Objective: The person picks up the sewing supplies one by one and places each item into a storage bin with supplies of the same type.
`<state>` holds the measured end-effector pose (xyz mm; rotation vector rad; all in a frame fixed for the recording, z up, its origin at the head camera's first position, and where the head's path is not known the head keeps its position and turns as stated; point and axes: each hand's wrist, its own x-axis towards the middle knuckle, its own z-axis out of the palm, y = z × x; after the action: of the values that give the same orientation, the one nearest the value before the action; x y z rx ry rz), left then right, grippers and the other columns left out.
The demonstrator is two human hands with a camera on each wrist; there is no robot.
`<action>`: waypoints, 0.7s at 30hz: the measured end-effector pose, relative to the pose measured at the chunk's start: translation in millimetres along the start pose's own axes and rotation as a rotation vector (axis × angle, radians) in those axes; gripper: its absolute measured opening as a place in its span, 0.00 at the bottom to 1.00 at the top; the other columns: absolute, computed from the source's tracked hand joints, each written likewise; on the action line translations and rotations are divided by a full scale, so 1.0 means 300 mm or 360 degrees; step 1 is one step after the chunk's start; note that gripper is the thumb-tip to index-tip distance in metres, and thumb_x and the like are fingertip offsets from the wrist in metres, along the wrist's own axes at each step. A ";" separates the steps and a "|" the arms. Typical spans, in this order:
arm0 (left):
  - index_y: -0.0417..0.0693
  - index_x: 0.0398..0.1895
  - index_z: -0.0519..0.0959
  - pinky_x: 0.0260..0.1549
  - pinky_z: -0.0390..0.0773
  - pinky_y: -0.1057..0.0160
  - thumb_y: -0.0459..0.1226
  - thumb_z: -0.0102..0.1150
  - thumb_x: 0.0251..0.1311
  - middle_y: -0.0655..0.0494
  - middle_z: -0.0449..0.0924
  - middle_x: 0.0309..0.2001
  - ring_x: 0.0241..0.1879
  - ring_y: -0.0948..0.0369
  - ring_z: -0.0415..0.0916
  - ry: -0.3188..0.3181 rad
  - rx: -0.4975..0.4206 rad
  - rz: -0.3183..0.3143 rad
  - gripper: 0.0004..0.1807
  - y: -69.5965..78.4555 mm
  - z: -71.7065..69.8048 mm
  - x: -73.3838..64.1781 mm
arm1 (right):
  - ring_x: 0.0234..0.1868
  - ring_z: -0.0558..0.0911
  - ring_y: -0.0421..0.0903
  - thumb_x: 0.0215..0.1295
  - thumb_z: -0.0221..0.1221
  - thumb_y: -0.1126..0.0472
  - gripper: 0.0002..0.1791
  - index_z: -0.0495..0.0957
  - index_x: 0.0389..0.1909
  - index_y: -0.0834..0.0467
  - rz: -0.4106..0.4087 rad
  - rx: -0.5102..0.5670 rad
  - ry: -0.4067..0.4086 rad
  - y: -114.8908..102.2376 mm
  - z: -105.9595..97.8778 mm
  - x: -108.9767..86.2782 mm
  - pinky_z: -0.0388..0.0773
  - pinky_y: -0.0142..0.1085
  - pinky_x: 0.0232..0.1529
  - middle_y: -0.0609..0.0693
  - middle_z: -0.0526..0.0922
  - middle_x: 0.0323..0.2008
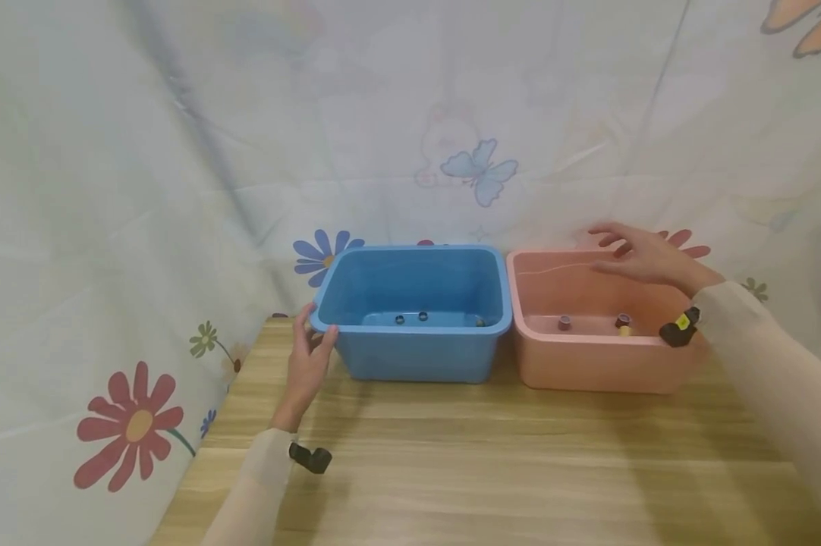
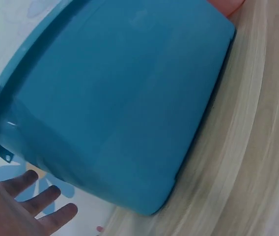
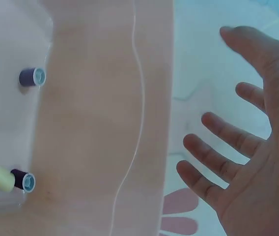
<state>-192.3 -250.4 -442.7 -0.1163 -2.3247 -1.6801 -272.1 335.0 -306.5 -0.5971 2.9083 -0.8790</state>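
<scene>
My left hand (image 1: 308,368) is at the front left corner of a blue plastic bin (image 1: 417,356), thumb against the front rim and fingers along its side. In the left wrist view, three fingers (image 2: 41,201) extend spread out below the rim. Over the back of a pink bin (image 1: 595,364) hovers my right hand (image 1: 639,254), fingers spread and nothing between them. On the pink bin's floor are a purple-grey thread spool (image 3: 31,77), a dark spool (image 3: 24,180) and a pale yellow spool (image 3: 1,177), all away from the hand.
Two small dark spool-like pieces (image 1: 410,318) and a yellowish one (image 1: 480,323) lie inside the blue bin. Both bins stand side by side on a wood-grain table (image 1: 451,462). Behind hangs a white curtain (image 1: 383,114) printed with flowers and butterflies. A thin pale line crosses the pink bin's inner wall.
</scene>
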 end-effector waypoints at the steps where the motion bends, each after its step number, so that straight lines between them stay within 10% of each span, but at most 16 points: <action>1: 0.66 0.82 0.48 0.61 0.72 0.36 0.52 0.54 0.75 0.41 0.57 0.78 0.68 0.40 0.68 -0.0002 0.0023 0.0008 0.38 0.005 -0.006 0.001 | 0.67 0.70 0.67 0.68 0.65 0.42 0.43 0.58 0.79 0.47 -0.0008 0.0002 -0.0003 -0.011 0.000 -0.007 0.68 0.69 0.59 0.61 0.65 0.72; 7: 0.68 0.81 0.51 0.66 0.63 0.32 0.52 0.58 0.72 0.50 0.57 0.79 0.71 0.42 0.63 0.0019 0.0206 0.0136 0.40 0.027 -0.024 -0.001 | 0.70 0.68 0.63 0.68 0.63 0.38 0.46 0.52 0.81 0.40 -0.0094 -0.0162 0.0060 -0.075 0.025 -0.060 0.72 0.66 0.55 0.55 0.58 0.78; 12: 0.69 0.81 0.54 0.69 0.55 0.30 0.55 0.64 0.67 0.53 0.50 0.81 0.78 0.46 0.50 0.0034 0.0507 0.0236 0.43 0.029 -0.025 -0.021 | 0.48 0.86 0.48 0.65 0.61 0.30 0.46 0.52 0.80 0.31 -0.0254 -0.0565 0.0230 -0.122 0.071 -0.101 0.77 0.41 0.28 0.46 0.60 0.79; 17: 0.68 0.80 0.57 0.65 0.54 0.24 0.54 0.70 0.61 0.46 0.42 0.82 0.79 0.39 0.44 0.0073 0.0755 0.0415 0.46 0.034 -0.019 -0.067 | 0.51 0.85 0.48 0.57 0.62 0.24 0.49 0.60 0.78 0.34 -0.0427 -0.0804 0.0407 -0.157 0.118 -0.147 0.82 0.50 0.45 0.47 0.70 0.73; 21: 0.66 0.79 0.60 0.64 0.55 0.24 0.53 0.74 0.56 0.45 0.41 0.82 0.77 0.36 0.46 0.0146 0.0887 0.0599 0.48 0.037 -0.017 -0.100 | 0.69 0.72 0.54 0.56 0.68 0.29 0.49 0.62 0.78 0.36 -0.0496 -0.0673 0.0446 -0.173 0.162 -0.197 0.66 0.63 0.65 0.47 0.68 0.74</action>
<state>-160.1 -248.8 -438.9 -0.3291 -2.4156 -0.8159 -192.0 292.1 -323.1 -1.0569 3.3438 -0.3798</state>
